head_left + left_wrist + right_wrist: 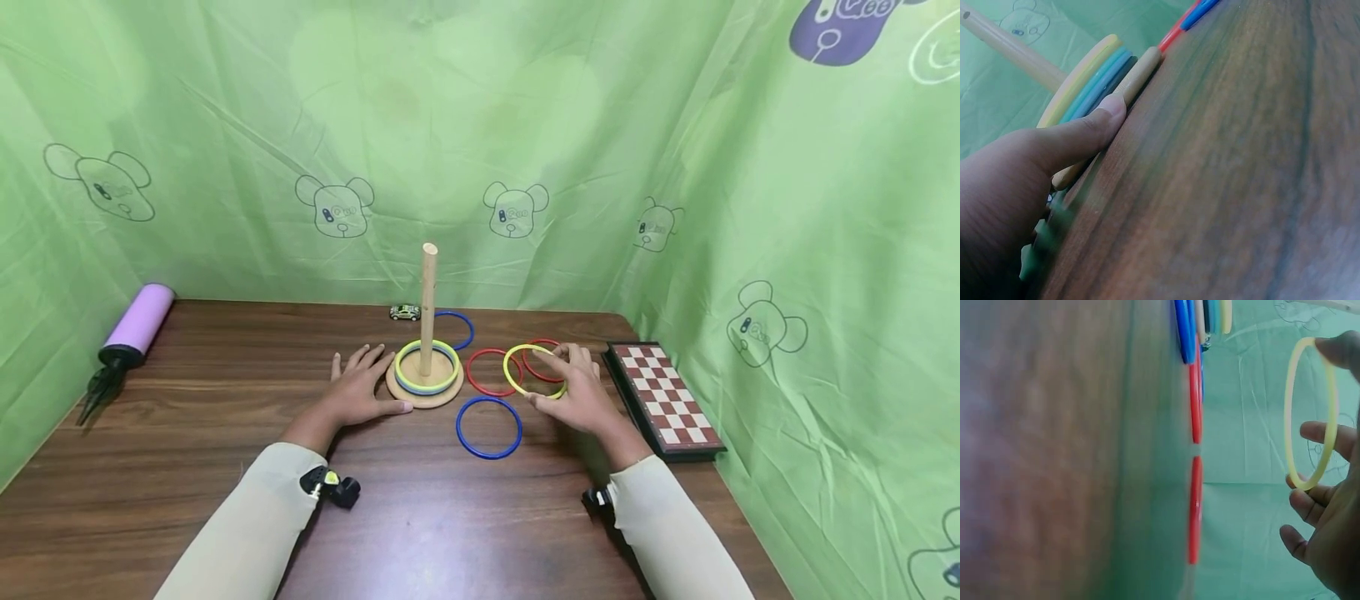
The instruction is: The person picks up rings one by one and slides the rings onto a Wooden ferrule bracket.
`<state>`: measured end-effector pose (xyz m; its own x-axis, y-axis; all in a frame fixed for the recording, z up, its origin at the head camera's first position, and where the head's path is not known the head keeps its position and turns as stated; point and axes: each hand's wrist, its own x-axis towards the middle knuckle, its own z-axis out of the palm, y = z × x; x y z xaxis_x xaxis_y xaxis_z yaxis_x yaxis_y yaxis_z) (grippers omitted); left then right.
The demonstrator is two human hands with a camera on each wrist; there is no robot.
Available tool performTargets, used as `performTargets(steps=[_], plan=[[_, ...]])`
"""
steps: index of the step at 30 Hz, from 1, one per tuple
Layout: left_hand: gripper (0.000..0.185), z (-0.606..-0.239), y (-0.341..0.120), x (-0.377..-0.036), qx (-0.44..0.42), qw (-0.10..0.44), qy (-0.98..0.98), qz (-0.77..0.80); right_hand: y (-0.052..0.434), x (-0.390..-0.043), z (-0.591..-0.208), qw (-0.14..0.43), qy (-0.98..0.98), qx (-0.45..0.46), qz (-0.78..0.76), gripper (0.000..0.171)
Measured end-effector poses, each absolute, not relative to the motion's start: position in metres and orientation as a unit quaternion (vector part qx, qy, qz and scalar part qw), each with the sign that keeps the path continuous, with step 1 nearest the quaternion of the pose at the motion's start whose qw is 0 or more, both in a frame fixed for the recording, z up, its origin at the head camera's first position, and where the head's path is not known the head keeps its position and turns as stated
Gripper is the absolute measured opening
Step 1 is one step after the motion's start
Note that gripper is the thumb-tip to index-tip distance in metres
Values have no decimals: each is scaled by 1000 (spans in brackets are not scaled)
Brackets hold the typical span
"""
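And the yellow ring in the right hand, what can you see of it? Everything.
The yellow ring is a slim, plain, closed hoop, smooth and looking like plastic; no damage shows. The right hand holds it, thumb and fingers meeting it at roughly opposite sides. The right wrist view shows it clear of the table, its plane roughly level. From the head camera it overlaps the two red rings, but it is raised above them, not touching.

This looks like a play corner. Green curtains (420, 100) with cartoon animal faces hang behind and beside a bench (420, 517) holding a toy car (405, 312), a checkerboard (667, 396) and a ring-toss peg (427, 310).
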<state>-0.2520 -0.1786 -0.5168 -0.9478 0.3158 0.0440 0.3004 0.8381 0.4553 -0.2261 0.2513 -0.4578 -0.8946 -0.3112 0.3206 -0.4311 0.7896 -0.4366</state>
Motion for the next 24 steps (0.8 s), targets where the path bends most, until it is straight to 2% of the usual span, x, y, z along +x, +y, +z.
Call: performTargets(steps=[15, 24], plan=[[117, -514, -176, -250, 162, 13, 958, 235, 222, -240, -421, 155, -924, 211, 280, 76], [119, -517, -177, -253, 161, 13, 960, 228, 205, -245, -400, 152, -915, 208, 310, 77]])
